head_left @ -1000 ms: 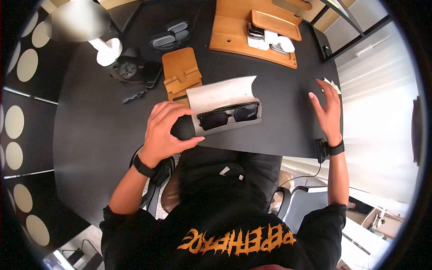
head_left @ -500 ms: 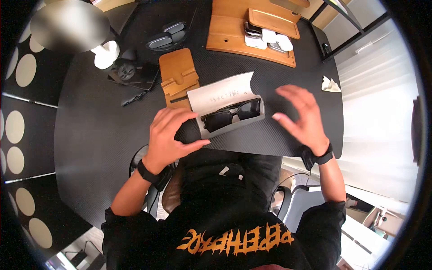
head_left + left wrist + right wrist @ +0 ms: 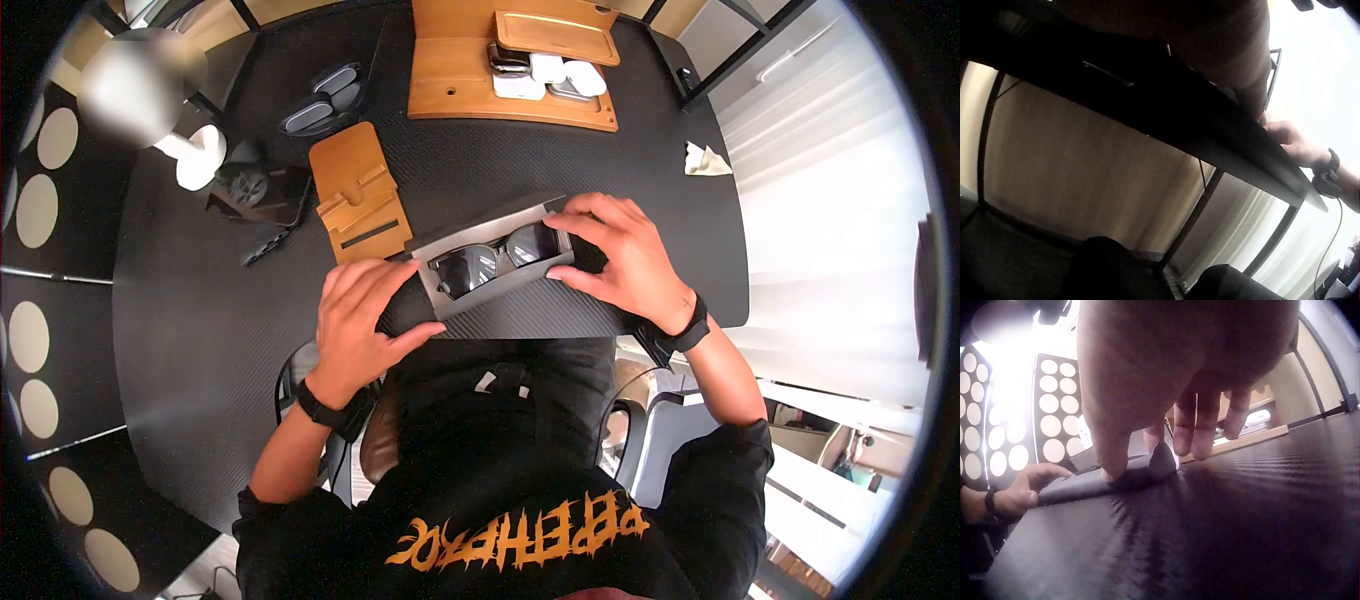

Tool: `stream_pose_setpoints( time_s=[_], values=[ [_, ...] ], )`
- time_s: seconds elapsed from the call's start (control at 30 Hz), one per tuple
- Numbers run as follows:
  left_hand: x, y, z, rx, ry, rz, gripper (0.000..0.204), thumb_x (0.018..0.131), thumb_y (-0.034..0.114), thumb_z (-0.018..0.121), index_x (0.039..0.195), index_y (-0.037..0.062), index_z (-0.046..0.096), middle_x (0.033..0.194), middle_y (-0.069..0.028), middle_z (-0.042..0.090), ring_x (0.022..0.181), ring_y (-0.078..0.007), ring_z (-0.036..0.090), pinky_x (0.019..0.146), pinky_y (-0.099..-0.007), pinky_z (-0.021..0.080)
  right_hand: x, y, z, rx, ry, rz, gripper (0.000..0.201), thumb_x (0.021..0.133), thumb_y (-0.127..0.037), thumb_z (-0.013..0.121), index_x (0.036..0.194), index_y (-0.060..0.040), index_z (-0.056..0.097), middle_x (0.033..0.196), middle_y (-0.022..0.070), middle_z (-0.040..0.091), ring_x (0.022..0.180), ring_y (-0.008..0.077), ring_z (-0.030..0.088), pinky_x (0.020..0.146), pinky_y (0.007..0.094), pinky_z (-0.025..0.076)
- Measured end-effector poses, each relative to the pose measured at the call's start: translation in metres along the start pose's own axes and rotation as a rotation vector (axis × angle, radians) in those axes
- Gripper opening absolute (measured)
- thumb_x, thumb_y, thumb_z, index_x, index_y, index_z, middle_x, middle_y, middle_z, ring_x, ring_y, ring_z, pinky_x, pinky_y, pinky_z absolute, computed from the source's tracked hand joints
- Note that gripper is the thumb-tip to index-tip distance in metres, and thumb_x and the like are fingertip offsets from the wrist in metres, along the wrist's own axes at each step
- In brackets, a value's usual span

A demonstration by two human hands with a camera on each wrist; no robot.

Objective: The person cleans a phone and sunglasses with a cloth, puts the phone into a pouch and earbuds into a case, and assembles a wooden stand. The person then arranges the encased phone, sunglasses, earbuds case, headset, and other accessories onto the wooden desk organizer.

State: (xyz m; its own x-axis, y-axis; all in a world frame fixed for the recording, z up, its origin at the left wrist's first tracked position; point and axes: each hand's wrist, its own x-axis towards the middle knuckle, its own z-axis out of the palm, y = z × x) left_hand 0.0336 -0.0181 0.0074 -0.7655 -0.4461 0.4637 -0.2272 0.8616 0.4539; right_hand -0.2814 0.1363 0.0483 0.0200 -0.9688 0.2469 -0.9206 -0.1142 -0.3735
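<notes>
An open grey glasses case (image 3: 500,292) lies on the dark desk near its front edge, in the head view. Dark sunglasses (image 3: 468,270) sit folded inside it, lenses facing up. My left hand (image 3: 355,320) holds the case's left end, thumb at the front corner and fingers at the back one. At the other end, my right hand (image 3: 625,262) grips the case between thumb and fingers. The right wrist view shows the right thumb (image 3: 1112,469) against the front wall of the case. The lid stands steeply along the back side.
Behind the case is a wooden stand (image 3: 355,185). A wooden organizer (image 3: 450,70) with small white items is at the back, and a crumpled tissue (image 3: 706,160) at the right. A white lamp base (image 3: 202,158) and a small black fan (image 3: 248,185) stand left.
My right hand has come in from the right onto the case's right end. The lid has tilted up, showing less of its pale inside. My left hand has stayed at the left end.
</notes>
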Motion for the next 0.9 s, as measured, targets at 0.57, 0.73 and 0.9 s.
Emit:
stream_pose_setpoints(
  time_s=[0.57, 0.73, 0.9],
  values=[
    [-0.005, -0.002, 0.003, 0.018, -0.017, -0.015, 0.064, 0.072, 0.035, 0.096, 0.125, 0.0057, 0.074, 0.124, -0.0109, 0.075, 0.116, -0.0325, 0.067, 0.102, -0.0462, 0.048, -0.063, 0.048, -0.041, -0.330, 0.197, 0.430, 0.054, 0.073, -0.046, 0.093, 0.103, -0.0055, 0.073, 0.112, 0.0100, 0.075, 0.105, 0.0331, 0.072, 0.089, 0.0436, 0.055],
    [-0.004, -0.002, 0.003, 0.022, -0.025, -0.016, 0.059, 0.073, 0.032, 0.094, 0.122, 0.0051, 0.075, 0.124, -0.0110, 0.075, 0.116, -0.0327, 0.067, 0.102, -0.0460, 0.047, -0.089, 0.057, -0.053, -0.329, 0.218, 0.797, 0.053, 0.076, -0.048, 0.094, 0.100, -0.0074, 0.070, 0.082, 0.0062, 0.074, 0.078, 0.0284, 0.074, 0.069, 0.0391, 0.056],
    [-0.003, -0.002, 0.004, 0.020, -0.024, -0.012, 0.055, 0.074, 0.031, 0.094, 0.119, 0.0048, 0.075, 0.123, -0.0107, 0.075, 0.115, -0.0327, 0.068, 0.102, -0.0461, 0.048, -0.103, 0.061, -0.054, -0.452, 0.226, 0.796, 0.055, 0.077, -0.055, 0.092, 0.101, -0.0102, 0.071, 0.069, 0.0018, 0.071, 0.064, 0.0240, 0.072, 0.060, 0.0364, 0.053]
  ],
)
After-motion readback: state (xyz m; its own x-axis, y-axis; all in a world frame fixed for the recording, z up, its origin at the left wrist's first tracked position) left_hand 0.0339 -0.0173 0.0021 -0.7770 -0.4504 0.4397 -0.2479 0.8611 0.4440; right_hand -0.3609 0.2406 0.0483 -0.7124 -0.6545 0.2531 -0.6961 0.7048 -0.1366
